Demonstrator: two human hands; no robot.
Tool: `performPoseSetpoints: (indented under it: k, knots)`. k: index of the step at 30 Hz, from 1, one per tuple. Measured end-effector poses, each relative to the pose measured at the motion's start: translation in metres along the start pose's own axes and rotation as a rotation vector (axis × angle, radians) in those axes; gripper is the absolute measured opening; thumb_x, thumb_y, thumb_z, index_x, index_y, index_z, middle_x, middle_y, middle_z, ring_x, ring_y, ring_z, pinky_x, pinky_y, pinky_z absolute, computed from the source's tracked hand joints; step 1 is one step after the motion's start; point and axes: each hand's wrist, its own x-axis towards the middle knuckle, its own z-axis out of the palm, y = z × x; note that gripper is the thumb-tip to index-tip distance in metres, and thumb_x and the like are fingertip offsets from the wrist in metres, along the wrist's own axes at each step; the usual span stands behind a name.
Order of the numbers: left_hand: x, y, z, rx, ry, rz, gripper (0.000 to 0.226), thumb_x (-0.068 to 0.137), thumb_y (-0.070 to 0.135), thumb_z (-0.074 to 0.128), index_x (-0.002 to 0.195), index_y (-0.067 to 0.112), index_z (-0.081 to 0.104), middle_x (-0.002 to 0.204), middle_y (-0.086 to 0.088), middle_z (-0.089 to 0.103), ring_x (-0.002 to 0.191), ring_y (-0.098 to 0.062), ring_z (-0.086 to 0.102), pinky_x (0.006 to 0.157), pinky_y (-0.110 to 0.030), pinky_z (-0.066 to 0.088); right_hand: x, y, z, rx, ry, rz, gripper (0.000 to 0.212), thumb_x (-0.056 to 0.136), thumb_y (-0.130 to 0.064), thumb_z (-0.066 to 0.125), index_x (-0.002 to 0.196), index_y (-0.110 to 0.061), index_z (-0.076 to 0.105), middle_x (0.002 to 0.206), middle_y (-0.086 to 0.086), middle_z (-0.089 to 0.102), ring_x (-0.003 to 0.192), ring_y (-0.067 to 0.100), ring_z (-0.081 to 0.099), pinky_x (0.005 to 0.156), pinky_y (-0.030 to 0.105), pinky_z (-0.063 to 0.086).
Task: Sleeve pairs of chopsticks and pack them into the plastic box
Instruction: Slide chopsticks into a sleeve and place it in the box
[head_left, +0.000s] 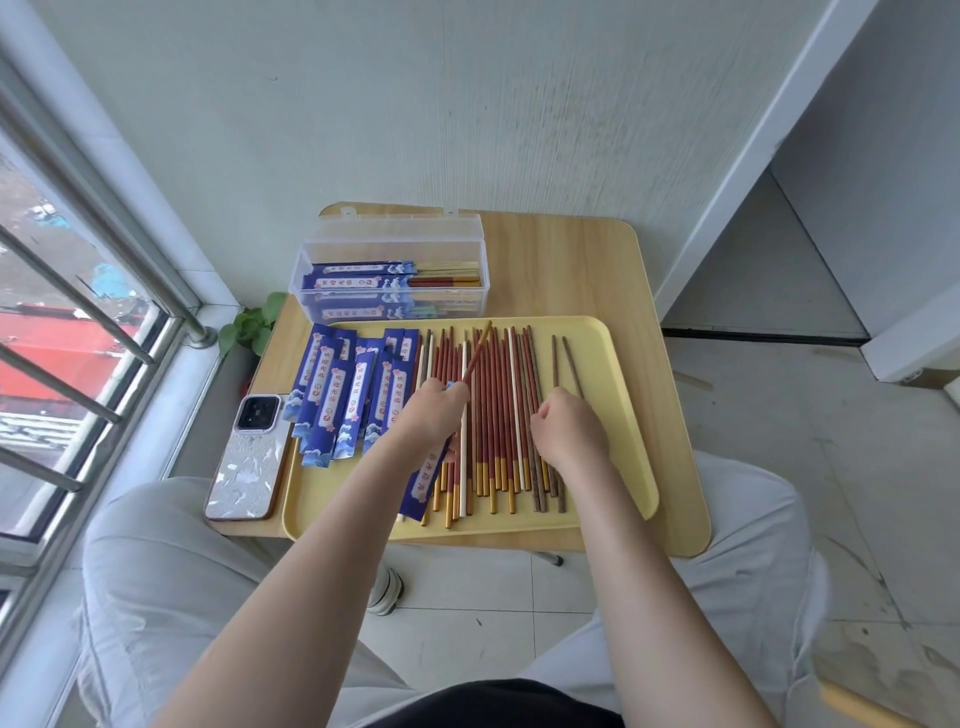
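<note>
Sleeving step in hand. Left hand (434, 410) grips one red chopstick (477, 353) plus a blue sleeve (428, 480), tip angled far-right. Right hand (569, 428) rests fingers curled on loose chopsticks (498, 415) in the tray (623, 415); grip unclear. Next: pick the mate, slide both in. Plastic box (389, 283) far, partly filled.

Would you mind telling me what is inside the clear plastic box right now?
The plastic box holds sleeved chopsticks in blue wrappers, their ends poking out to the right. More lie underneath; how many is unclear through the wall.
</note>
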Motion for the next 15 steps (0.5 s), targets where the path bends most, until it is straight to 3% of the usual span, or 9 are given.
performPoseSetpoints:
  k: [6,9,15]
  knots:
    - [-0.004,-0.001,-0.002,-0.181,-0.005,-0.004,0.009,0.103,0.016,0.046,0.110,0.011,0.046,0.080,-0.009,0.054,0.058,-0.016,0.054,0.047,-0.026,0.052,0.005,0.004,0.014,-0.083,0.113,0.008,0.030,0.101,-0.012,0.050,0.130,-0.004,0.051,0.102,0.008,0.065,0.075,0.021,0.059,0.052,0.028,0.040]
    - [-0.005,-0.004,-0.001,-0.219,-0.025,0.015,0.011,0.104,0.016,0.048,0.114,0.013,0.047,0.084,-0.012,0.062,0.057,-0.018,0.061,0.050,-0.028,0.056,0.007,0.005,0.017,-0.089,0.131,-0.023,0.027,0.099,-0.012,0.056,0.125,-0.007,0.053,0.101,0.007,0.062,0.072,0.019,0.056,0.049,0.024,0.035]
    - [-0.003,-0.012,0.004,-0.240,-0.021,0.010,0.014,0.105,0.022,0.045,0.113,0.013,0.051,0.077,-0.010,0.063,0.050,-0.017,0.059,0.048,-0.029,0.051,0.008,0.009,0.014,-0.115,0.156,-0.036,0.019,0.100,-0.019,0.058,0.117,-0.008,0.058,0.103,0.007,0.062,0.077,0.021,0.061,0.061,0.030,0.050]
